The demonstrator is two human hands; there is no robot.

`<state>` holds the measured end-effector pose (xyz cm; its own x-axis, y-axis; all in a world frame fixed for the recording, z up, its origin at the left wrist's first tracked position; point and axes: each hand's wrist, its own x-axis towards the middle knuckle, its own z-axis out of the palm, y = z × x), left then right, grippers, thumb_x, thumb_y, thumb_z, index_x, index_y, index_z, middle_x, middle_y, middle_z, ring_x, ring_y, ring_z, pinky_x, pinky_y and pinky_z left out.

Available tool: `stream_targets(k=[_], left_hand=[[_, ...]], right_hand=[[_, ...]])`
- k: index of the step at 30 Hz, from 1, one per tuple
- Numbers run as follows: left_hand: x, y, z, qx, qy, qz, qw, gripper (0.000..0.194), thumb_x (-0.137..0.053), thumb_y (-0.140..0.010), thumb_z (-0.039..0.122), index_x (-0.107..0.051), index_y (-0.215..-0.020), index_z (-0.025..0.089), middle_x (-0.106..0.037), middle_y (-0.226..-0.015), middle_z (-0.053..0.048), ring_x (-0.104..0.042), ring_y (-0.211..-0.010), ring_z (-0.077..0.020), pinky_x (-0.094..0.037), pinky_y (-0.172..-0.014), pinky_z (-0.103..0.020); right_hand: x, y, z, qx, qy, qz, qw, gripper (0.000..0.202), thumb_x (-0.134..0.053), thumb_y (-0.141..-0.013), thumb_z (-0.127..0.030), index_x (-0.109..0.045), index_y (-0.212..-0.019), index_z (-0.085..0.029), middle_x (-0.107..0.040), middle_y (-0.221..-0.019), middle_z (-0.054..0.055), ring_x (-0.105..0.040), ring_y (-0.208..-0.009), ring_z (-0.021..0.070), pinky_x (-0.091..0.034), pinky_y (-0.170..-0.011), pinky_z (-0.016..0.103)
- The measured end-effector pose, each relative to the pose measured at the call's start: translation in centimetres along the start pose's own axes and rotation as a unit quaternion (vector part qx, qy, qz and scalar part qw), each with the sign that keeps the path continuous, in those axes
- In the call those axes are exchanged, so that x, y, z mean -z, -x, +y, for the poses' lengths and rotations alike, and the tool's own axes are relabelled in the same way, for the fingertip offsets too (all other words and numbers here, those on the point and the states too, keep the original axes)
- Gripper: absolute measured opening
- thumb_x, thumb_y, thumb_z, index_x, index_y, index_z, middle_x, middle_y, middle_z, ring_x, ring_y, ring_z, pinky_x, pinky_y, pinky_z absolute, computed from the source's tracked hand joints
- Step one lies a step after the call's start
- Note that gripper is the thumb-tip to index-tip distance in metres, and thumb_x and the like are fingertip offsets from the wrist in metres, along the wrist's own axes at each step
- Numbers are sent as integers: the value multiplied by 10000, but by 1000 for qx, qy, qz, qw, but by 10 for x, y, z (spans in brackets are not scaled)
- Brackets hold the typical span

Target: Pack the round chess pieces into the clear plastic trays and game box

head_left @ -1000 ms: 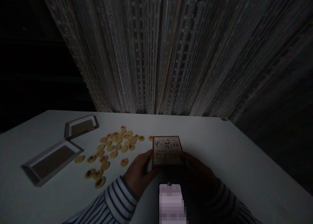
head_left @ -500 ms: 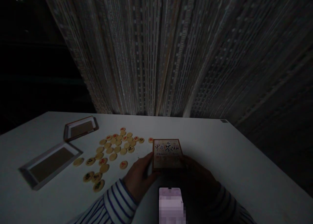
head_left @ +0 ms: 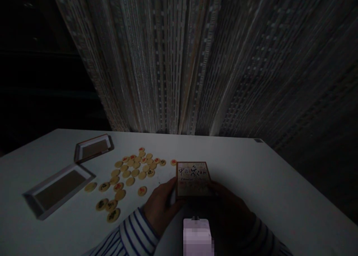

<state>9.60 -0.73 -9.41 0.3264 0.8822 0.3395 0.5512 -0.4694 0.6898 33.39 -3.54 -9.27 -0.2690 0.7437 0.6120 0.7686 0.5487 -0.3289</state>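
A square box (head_left: 192, 179) with a brown edge and large dark Chinese characters on its face is held between my two hands, near the middle of the white table. My left hand (head_left: 163, 205) grips its left side, thumb along the lower left corner. On the right side, my right hand (head_left: 233, 202) is closed on the box edge, mostly in shadow. Several round wooden pieces (head_left: 135, 173) with red or dark characters lie scattered to the left of the box. One red-marked piece (head_left: 173, 162) lies just beside its upper left corner.
Two shallow trays, one white-rimmed (head_left: 88, 171) and a smaller one (head_left: 78, 157) behind it, sit at the left of the white table (head_left: 251, 166). A pale phone-like object (head_left: 197, 235) is at the front, below the box. A string curtain (head_left: 173, 62) hangs behind.
The whole view has shifted slightly, with table items appearing a little lower and to the right. Both hands keep hold of the box, which looks slightly larger.
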Motion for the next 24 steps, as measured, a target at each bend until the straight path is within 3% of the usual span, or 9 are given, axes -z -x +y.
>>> stream_targets(k=[5, 8, 19, 24], left_hand=[[-3, 1, -3, -16, -3, 2, 1000, 581, -566, -720, 297, -377, -1264, 225, -563, -1155, -97, -521, -1045, -253, -430, -874, -432], [-3, 0, -2, -21, -9, 1, 1000, 572, -555, -723, 280, -375, -1263, 215, -559, -1163, -99, -519, -1048, -251, -431, -873, -437], [-5, -1, 2, -25, -14, -2, 1000, 552, -515, -752, 267, -351, -1277, 223, -535, -1199, -96, -500, -1079, -249, -417, -895, -442], [2, -5, 10, -28, -28, -31, 999, 528, -505, -761, 263, -367, -1267, 198, -536, -1197, -113, -509, -1074, -252, -432, -881, -439]], right_hand=[[1, -1, -2, 10, 0, 21, 1000, 442, -456, -784, -255, -433, -1223, -213, -595, -1094, 117, -582, -967, 253, -530, -762, 406], [5, -5, -7, 15, -21, 3, 1000, 428, -438, -788, -244, -443, -1215, -215, -596, -1095, 106, -582, -968, 237, -525, -773, 383], [9, -4, -9, -37, -22, -26, 999, 407, -426, -777, -236, -483, -1174, -166, -583, -1114, 122, -566, -998, 223, -513, -803, 376], [13, -6, -14, -71, 13, -30, 997, 391, -441, -763, -242, -515, -1140, -171, -601, -1087, 117, -577, -979, 234, -514, -797, 409]])
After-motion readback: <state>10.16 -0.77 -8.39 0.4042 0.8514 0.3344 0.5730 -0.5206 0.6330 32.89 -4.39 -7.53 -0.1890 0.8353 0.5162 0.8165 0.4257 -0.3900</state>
